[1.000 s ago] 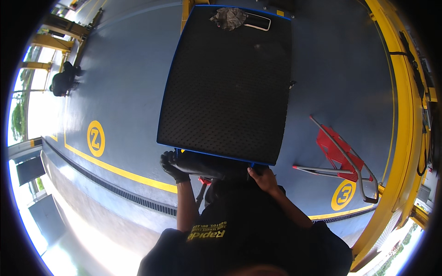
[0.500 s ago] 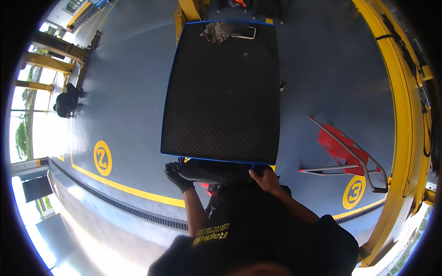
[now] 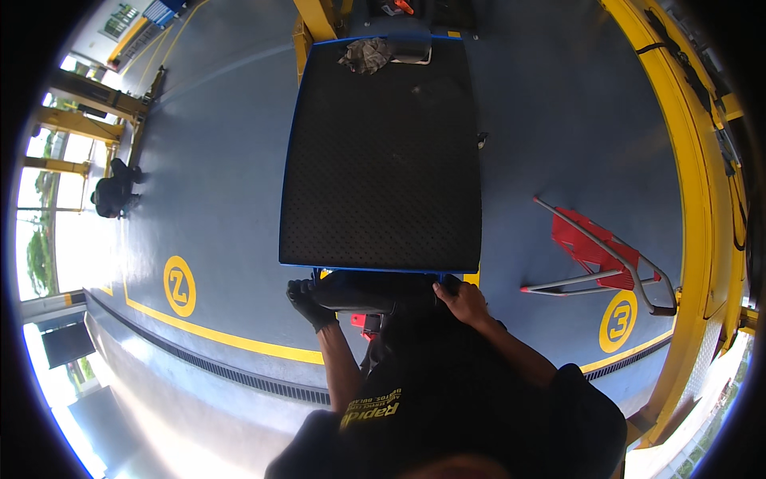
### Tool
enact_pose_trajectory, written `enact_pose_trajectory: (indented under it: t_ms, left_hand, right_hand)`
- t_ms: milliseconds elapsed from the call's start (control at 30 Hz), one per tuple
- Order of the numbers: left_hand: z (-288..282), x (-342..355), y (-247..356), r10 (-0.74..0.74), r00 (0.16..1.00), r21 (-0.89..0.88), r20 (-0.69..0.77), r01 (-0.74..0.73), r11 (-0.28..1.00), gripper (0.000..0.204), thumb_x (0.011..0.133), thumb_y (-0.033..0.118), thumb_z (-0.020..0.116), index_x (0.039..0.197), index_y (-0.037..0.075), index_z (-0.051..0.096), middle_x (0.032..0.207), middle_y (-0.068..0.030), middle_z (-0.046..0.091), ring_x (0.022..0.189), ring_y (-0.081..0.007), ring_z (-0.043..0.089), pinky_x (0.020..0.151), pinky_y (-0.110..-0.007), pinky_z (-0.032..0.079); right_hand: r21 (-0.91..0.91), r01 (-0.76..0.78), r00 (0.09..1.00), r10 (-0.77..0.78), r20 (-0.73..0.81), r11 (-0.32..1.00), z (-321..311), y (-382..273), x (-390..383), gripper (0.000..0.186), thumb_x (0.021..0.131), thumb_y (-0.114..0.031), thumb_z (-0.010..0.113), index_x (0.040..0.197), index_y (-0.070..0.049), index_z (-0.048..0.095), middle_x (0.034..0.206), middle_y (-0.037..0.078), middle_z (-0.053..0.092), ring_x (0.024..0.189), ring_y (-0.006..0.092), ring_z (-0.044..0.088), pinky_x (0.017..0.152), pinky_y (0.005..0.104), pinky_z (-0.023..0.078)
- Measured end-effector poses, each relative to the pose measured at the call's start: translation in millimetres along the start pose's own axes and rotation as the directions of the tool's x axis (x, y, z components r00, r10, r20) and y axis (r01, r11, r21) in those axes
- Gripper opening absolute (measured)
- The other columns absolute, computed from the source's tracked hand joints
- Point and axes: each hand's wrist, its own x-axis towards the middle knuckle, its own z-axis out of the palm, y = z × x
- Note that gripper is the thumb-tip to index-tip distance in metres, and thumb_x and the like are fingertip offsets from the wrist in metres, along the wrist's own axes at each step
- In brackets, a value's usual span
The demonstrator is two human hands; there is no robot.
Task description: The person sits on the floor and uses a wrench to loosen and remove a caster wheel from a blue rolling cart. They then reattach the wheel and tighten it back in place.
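A trolley with a blue rim and a black textured top (image 3: 383, 160) stands right in front of me. At its near edge, my left hand (image 3: 311, 306), in a dark glove, is closed at the left end of the trolley's dark handle (image 3: 359, 291). My right hand (image 3: 463, 302), bare, is closed round the right end, its thumb against a blue bracket. Much of the handle blends into my dark clothing, and the fingers' undersides are hidden. On the far end of the top lie a crumpled grey rag (image 3: 365, 57) and a flat dark item with a white edge (image 3: 411, 52).
A red folding frame with grey tubes (image 3: 594, 247) lies on the floor at right, near a yellow lift post (image 3: 690, 199). Another person (image 3: 116, 189) crouches far left. A drain grate (image 3: 215, 359) crosses behind a yellow floor line. Something red (image 3: 367, 323) shows beside my body.
Both hands keep their hold on the handle. The whole view has shifted slightly, with the trolley's near edge a little higher in the picture. The crouching person appears slightly lower.
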Motion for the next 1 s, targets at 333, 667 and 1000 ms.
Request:
enact_pose_trajectory:
  t_ms: [333, 667, 1000]
  left_hand:
    - [-31, -14, 14, -0.093, 0.995, -0.048, -0.024, 0.092, 0.995, 0.025, 0.1, 0.037, 0.059, 0.09, 0.014, 0.052, 0.079, 0.0006, 0.049, 0.074, -0.0144, 0.052, 0.072, -0.033, 0.048]
    - [-59, -95, 33, 0.128, 0.992, 0.629, 0.024, -0.114, 0.769, 0.037, 0.104, 0.031, 0.054, 0.124, 0.0, 0.058, 0.11, -0.0055, 0.061, 0.101, -0.0151, 0.057, 0.091, -0.03, 0.045]
    - [-54, -129, 17, -0.504, 0.708, -0.135, -0.494, 0.511, 0.849, 0.082, 0.091, 0.074, 0.048, 0.147, 0.014, 0.043, 0.139, -0.0052, 0.055, 0.136, -0.0222, 0.042, 0.11, -0.043, 0.033]
  right_hand:
    - [-0.009, -0.019, 0.997, 0.019, -0.075, 1.0, 23, 12, -34, 0.056, 0.091, -0.06, 0.06, 0.101, -0.006, 0.072, 0.093, 0.019, 0.073, 0.095, 0.0422, 0.068, 0.079, 0.0455, 0.053]
    - [0.034, 0.291, 0.927, -0.273, -0.258, 0.956, 49, 24, -55, 0.056, 0.095, -0.048, 0.062, 0.07, 0.002, 0.065, 0.061, 0.015, 0.063, 0.06, 0.032, 0.065, 0.056, 0.0419, 0.043]
    - [0.02, 0.306, 0.951, -0.307, 0.033, 0.952, 45, 33, -42, 0.059, 0.086, -0.056, 0.071, 0.064, -0.002, 0.063, 0.057, 0.008, 0.059, 0.057, 0.0182, 0.057, 0.057, 0.0375, 0.043]
